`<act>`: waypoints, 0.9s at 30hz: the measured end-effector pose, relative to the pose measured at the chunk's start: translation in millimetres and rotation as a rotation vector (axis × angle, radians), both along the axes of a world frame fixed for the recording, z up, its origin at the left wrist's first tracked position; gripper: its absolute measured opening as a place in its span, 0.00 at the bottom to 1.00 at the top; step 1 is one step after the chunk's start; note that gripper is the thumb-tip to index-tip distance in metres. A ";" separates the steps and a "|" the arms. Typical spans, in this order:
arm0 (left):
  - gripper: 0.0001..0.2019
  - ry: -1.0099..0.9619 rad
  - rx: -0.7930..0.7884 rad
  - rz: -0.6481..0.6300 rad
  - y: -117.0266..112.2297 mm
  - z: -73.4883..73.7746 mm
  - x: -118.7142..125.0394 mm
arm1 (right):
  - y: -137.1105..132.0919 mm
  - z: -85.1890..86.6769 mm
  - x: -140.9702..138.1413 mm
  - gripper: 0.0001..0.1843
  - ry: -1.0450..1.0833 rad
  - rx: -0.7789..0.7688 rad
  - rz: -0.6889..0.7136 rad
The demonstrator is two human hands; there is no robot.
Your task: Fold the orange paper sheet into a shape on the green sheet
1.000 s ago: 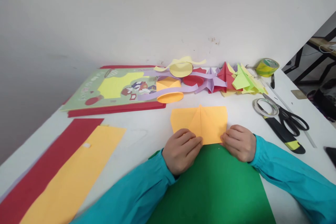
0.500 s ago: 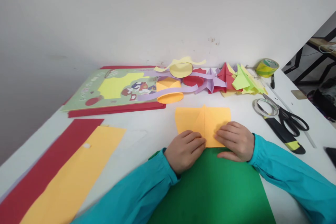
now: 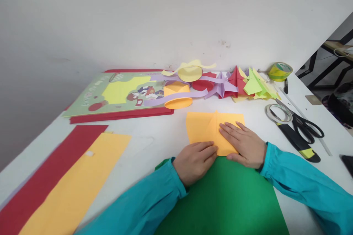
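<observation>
A creased piece of orange paper [image 3: 200, 126] lies in front of me, with a raised fold running down its middle. My left hand [image 3: 195, 161] is closed at its lower edge, fingers pressed together on the foot of the fold; the thumb is mostly hidden. Flat on the right half of the paper rests my right hand [image 3: 242, 145], fingers stretched out and pointing toward the fold. Under both wrists a large green sheet [image 3: 226, 198] reaches to the paper's near edge.
Red paper [image 3: 55, 169] and orange paper strips [image 3: 82, 176] lie at left. Behind are a printed folder [image 3: 82, 99], orange paper lantern shapes [image 3: 178, 90] and folded paper stars [image 3: 237, 80]. Scissors [image 3: 306, 125], a tape roll [image 3: 291, 112] and a utility knife [image 3: 298, 145] lie at right.
My right hand has moved up and left onto the paper, its fingers now spread flat near the fold. The left hand stays at the lower edge; the paper has shifted slightly right.
</observation>
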State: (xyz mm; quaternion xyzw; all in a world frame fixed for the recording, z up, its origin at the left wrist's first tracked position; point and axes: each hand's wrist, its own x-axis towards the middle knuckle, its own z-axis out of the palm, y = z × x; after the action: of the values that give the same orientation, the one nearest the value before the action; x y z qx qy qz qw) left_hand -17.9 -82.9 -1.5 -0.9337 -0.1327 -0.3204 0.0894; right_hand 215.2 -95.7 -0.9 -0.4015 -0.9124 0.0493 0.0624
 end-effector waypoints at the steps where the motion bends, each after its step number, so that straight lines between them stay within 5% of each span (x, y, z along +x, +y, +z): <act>1: 0.13 0.011 -0.003 0.011 -2.0 -0.8 0.9 | 0.3 0.3 0.1 0.43 0.002 -0.006 -0.007; 13: 0.15 0.124 -0.103 0.035 -15.6 -2.7 6.7 | 4.6 13.7 -9.4 0.34 -0.016 0.020 -0.057; 27: 0.14 0.191 -0.181 0.039 -17.2 -1.8 7.3 | 37.8 15.6 -38.4 0.35 -0.103 0.037 -0.207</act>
State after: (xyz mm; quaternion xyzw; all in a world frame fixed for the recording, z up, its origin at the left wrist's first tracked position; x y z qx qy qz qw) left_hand -10.6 -100.1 -3.3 -0.9614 -0.1701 -0.2151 0.0232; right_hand 176.8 -58.0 14.7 -0.4943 -0.8688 0.0049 0.0275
